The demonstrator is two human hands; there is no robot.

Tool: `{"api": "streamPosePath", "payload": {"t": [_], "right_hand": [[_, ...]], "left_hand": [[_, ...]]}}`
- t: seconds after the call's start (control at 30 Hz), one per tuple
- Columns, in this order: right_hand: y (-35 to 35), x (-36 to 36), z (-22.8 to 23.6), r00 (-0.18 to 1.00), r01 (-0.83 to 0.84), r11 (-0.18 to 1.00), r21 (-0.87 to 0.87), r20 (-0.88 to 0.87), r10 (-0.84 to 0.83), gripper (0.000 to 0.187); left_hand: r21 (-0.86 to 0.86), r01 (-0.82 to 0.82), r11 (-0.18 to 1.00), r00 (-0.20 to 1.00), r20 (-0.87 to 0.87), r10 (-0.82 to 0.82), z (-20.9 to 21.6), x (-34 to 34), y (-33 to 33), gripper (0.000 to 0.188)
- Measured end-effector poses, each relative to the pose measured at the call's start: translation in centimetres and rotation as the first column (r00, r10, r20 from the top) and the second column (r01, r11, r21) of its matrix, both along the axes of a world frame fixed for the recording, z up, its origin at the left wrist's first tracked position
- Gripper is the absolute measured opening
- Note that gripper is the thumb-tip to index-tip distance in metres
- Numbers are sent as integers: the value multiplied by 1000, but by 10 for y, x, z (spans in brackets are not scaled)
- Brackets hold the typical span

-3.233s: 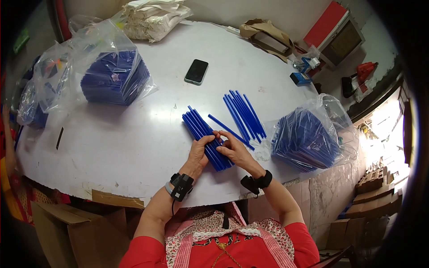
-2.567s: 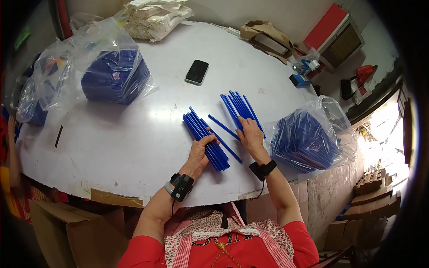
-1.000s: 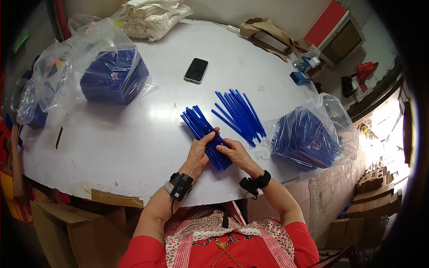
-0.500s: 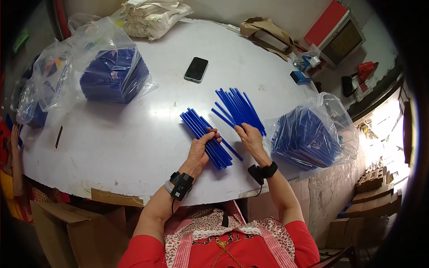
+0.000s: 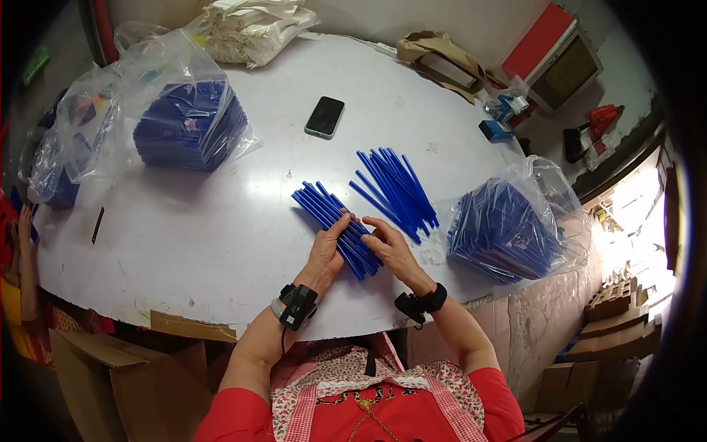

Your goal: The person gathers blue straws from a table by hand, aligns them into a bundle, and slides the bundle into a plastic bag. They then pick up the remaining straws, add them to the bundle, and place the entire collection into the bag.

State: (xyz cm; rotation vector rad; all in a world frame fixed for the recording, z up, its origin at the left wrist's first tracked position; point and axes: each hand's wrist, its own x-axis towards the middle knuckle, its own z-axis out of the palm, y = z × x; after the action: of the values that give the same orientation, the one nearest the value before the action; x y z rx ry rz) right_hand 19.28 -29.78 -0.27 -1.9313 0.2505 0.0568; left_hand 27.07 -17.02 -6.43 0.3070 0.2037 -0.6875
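Observation:
A bundle of thin blue plastic sticks lies slanted in my left hand, whose thumb and fingers wrap round its middle. At the bundle's right side is my right hand, its fingers apart and the fingertips against or very close to the sticks. I see no stick held in the right hand alone. Beyond it, a loose pile of the same blue sticks lies fanned out on the white table.
A clear bag of blue sticks stands at the right, another bagged stack at the left. A phone lies towards the back, near a brown paper bag. Another person's arm shows at the far left edge.
My right hand has moved left and nearer, from the loose pile to the held bundle. A stick sticking out below the bundle no longer shows there. Sticks in the pile have shifted.

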Motion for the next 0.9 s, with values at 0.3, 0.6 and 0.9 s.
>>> {"api": "streamPosePath", "payload": {"t": [0.3,0.6,0.9], "right_hand": [[-16,2,-18,968,194,979,-63,171,-181,35],[-17,3,23,851,322,475,-819,470,234,40],[4,-3,-1,986,84,981,-178,160,-56,39]], "left_hand": [[77,13,997,1000,25,-15,5,-2,2,17],[32,34,999,998,45,-36,-5,4,3,16],[41,26,999,999,-33,-25,-8,1,-1,14]]}}
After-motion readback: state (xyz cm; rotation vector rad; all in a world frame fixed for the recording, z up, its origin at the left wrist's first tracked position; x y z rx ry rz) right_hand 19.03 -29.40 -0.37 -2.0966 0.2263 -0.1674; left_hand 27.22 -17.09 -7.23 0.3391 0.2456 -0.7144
